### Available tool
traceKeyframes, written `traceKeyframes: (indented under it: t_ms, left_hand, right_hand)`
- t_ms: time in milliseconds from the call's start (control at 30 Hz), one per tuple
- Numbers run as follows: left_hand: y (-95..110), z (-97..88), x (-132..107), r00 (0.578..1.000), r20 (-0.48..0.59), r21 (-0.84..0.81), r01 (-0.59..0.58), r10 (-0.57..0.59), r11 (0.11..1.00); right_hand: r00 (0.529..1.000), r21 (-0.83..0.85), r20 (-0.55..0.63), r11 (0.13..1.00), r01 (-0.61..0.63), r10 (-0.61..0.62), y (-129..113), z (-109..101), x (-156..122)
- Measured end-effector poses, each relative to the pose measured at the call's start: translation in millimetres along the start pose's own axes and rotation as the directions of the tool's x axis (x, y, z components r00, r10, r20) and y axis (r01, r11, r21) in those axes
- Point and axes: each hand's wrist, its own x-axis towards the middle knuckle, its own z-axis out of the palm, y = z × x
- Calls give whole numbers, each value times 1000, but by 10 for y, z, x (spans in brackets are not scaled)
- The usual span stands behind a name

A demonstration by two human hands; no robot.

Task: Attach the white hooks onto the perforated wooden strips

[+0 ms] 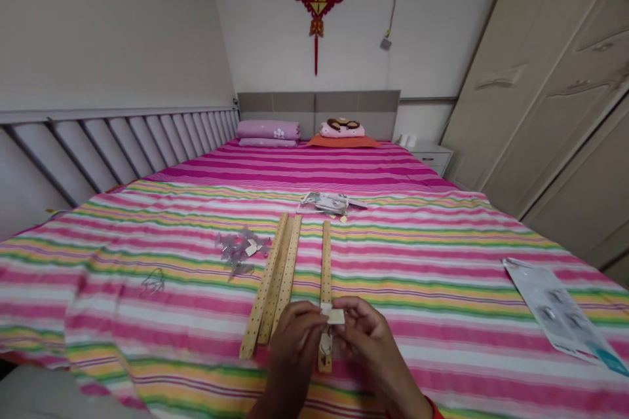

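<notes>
Between my left hand [296,344] and my right hand [372,344], a small flat cream square [336,317] is pinched at its edges by the fingertips. A paler bit shows at its left side, by my left fingers. Directly beneath lies a single perforated wooden strip [326,262], running away from me on the bed. On its near end rests a small whitish oval piece [325,344], partly covered by my fingers; its kind is unclear. Left of my hands, several similar wooden strips [278,275] lie side by side.
A heap of clear plastic pieces [240,250] lies left of the strips, with a thin wire-like tangle [153,281] farther left. Beyond the strips is a clear plastic packet [325,201]. A blister package [555,308] lies at right on the striped bedsheet [442,288].
</notes>
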Motion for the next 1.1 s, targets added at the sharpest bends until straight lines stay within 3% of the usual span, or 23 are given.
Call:
traceKeyframes:
  t_ms: [167,400,500,800,900,1100]
  left_hand:
    - [8,95,-25,971,57,-208,239,-232,949]
    - [5,202,-64,820,210,-516,556,-533,652]
    - [6,214,-35,743,252,-539,640,-620,548]
    - [-115,251,-57,569,385,-452,803,-727,389]
    - [-124,248,38,562,393,-410,816,-728,408]
    - [-277,302,352,652,336,-363,756,-680,545]
  right_hand:
    - [997,-37,-75,999,34,-37,31,-4,7]
    - [987,-94,-129,992,89,-101,34,26,-4]
    - [982,-123,-157,989,84,-103,34,52,-8]
    - [978,-194,-201,981,15,-54,93,-25,75]
    - [981,-120,-194,993,6,-29,109,-46,170]
    - [970,-63,-240,998,29,-43,143,-102,462]
